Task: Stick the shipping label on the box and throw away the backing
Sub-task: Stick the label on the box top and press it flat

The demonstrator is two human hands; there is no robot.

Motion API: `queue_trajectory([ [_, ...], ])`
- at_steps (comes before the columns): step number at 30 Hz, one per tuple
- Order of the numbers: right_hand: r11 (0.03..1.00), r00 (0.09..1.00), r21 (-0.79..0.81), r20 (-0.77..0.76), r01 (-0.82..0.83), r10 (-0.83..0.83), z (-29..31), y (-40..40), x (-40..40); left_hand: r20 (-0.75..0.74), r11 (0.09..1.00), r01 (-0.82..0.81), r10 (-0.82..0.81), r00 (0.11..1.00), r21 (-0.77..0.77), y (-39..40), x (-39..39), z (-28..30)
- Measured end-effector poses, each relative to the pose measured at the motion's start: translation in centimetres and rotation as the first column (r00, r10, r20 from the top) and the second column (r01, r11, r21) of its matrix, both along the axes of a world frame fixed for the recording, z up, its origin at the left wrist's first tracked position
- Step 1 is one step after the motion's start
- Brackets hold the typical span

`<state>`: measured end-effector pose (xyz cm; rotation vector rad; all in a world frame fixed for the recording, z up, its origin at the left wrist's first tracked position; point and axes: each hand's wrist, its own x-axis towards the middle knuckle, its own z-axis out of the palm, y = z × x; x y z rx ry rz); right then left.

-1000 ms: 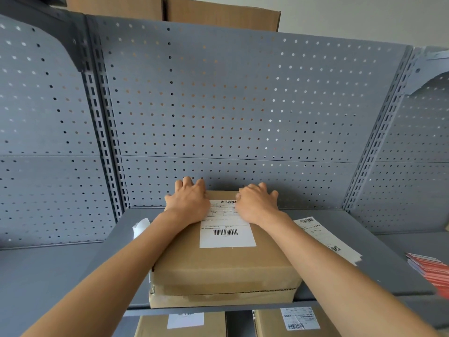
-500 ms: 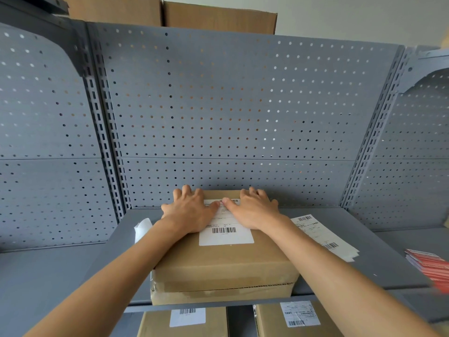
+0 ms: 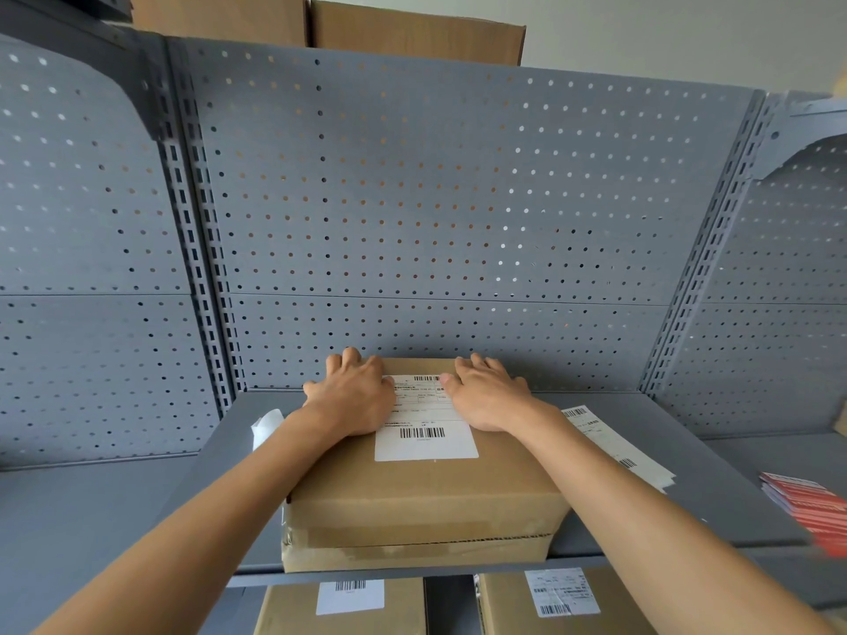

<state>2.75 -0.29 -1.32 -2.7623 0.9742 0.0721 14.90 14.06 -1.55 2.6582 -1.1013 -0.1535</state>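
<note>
A brown cardboard box point(image 3: 426, 497) lies on a grey metal shelf point(image 3: 715, 492). A white shipping label point(image 3: 426, 440) with barcodes is flat on the box's top. My left hand point(image 3: 353, 396) rests palm down on the label's left part, fingers spread toward the box's far edge. My right hand point(image 3: 486, 396) lies flat on the label's right part. Neither hand holds anything. A white curled piece of paper point(image 3: 266, 426), perhaps the backing, lies on the shelf left of the box.
A strip of more labels point(image 3: 609, 440) lies on the shelf right of the box. Red packets point(image 3: 811, 501) sit at the far right. Two labelled boxes point(image 3: 348, 607) point(image 3: 559, 602) stand on the shelf below. A perforated grey back panel point(image 3: 435, 199) rises behind.
Both hands slid inward over the label and then apart again, staying flat on the box top. The camera view shifted slightly.
</note>
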Motion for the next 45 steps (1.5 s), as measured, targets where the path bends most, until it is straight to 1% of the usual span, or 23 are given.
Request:
queue_trajectory([
  [8, 1.0, 1.0, 0.015, 0.019, -0.017, 0.017, 0.2, 0.0, -0.4, -0.017, 1.0, 0.013, -0.013, 1.0, 0.001, 0.2, 0.0, 0.2],
  [11, 0.999, 0.999, 0.044, 0.034, -0.028, 0.026, 0.7, 0.3, -0.8, -0.043, 1.0, 0.013, -0.013, 0.999, 0.008, 0.6, -0.4, 0.9],
  [13, 0.997, 0.998, 0.065, 0.061, -0.029, 0.025, 1.2, 0.7, -1.7, -0.05, 1.0, 0.014, -0.015, 0.999, -0.017, 1.5, -1.1, 1.4],
  [15, 0.998, 0.997, 0.054, 0.069, -0.031, 0.027, 1.6, 1.3, -2.8, -0.031, 0.998, 0.023, -0.025, 0.999, -0.064, 2.8, -2.0, 1.8],
  [18, 0.997, 0.999, 0.067, 0.028, -0.025, 0.023, 1.5, 2.4, -3.9, -0.014, 0.997, 0.049, -0.05, 0.999, -0.051, 4.1, -3.3, 1.5],
  [21, 0.997, 1.0, 0.079, 0.005, -0.021, 0.021, 1.1, 3.1, -3.5, -0.028, 0.999, 0.043, -0.043, 0.999, -0.017, 3.8, -3.6, 0.7],
  [26, 1.0, 1.0, 0.017, 0.005, -0.017, 0.017, 0.6, 3.2, -3.0, -0.013, 0.999, 0.042, -0.042, 0.999, -0.013, 3.6, -3.4, 0.4],
  [45, 0.998, 0.999, 0.055, 0.002, -0.032, 0.032, 0.6, 2.5, -3.4, -0.047, 0.997, 0.069, -0.071, 0.996, -0.033, 3.8, -3.0, 0.5],
])
